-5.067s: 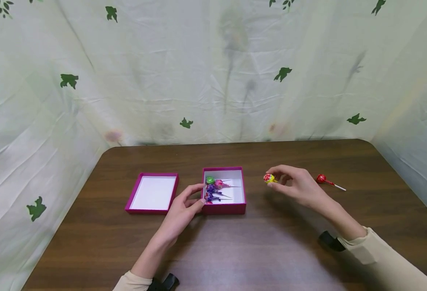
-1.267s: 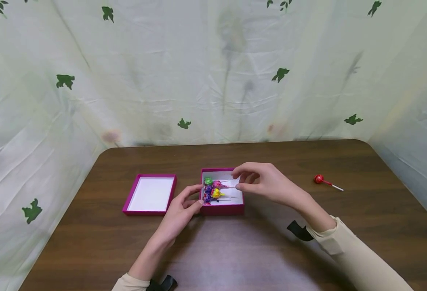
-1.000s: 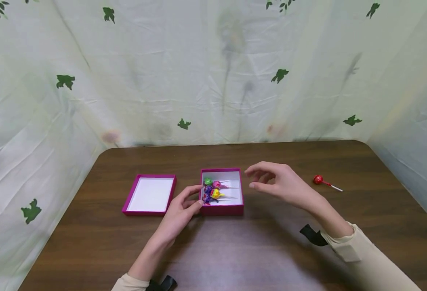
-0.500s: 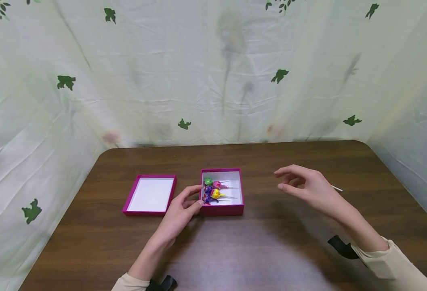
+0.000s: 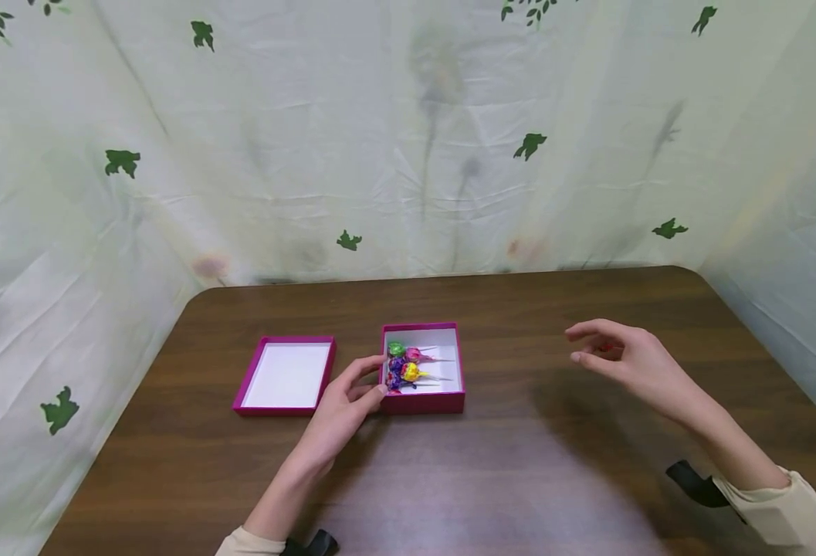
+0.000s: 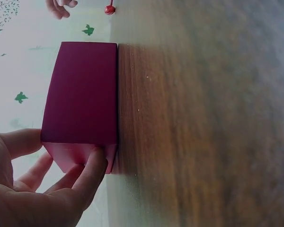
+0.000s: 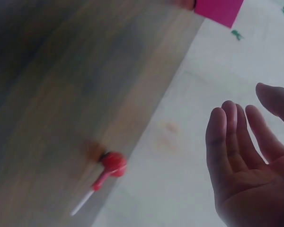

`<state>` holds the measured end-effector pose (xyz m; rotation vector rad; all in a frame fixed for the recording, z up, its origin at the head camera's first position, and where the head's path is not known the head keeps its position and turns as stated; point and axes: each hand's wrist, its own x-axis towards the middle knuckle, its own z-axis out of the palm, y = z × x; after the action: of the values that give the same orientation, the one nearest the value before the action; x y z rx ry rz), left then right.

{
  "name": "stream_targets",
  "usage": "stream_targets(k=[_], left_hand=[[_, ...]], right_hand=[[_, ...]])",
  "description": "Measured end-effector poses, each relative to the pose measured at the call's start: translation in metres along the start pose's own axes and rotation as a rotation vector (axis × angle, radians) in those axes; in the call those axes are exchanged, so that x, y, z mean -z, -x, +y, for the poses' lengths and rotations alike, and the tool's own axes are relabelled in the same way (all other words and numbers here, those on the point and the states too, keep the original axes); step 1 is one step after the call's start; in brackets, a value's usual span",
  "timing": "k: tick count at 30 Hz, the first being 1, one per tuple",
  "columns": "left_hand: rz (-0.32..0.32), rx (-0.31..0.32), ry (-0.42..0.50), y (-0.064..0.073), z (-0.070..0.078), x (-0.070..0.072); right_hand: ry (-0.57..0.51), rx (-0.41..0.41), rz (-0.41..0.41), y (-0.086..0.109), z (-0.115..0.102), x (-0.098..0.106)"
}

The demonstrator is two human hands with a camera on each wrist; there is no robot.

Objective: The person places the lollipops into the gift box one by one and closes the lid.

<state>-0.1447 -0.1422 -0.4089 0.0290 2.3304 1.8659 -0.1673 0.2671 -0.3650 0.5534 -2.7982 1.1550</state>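
Observation:
My left hand (image 5: pixel 345 405) rests its fingertips and thumb against the left end of a magenta box (image 5: pixel 424 404). In the left wrist view the fingers press on that end wall, with the thumb at the upper edge. Several wrapped lollipops lie in the box, among them a green one (image 5: pixel 397 349), a pink one (image 5: pixel 414 354) and a yellow one (image 5: pixel 411 372). To the right, my right hand (image 5: pixel 633 363) hovers over the table with loosely bent fingers, holding nothing. Below it lies a red lollipop (image 7: pixel 114 164), mostly hidden by the hand in the head view.
Left of the box lies its magenta lid (image 5: pixel 284 411), white inside face up. The brown wooden table (image 5: pixel 477 479) runs back to a pale fabric backdrop (image 5: pixel 296 139) with green leaf prints, which also hangs at both sides.
My right hand has let go of the yellow lollipop in the box, drawn back and moved right until it covers the red lollipop. My left hand has stayed at the box.

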Motion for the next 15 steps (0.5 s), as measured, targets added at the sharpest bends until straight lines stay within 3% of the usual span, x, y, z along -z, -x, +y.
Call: stream_targets(k=[15], left_hand=[[0.002,0.028,-0.009,0.0,0.002,0.001]], right_hand=[[0.055,-0.12,0.018,0.006,0.04,0.022]])
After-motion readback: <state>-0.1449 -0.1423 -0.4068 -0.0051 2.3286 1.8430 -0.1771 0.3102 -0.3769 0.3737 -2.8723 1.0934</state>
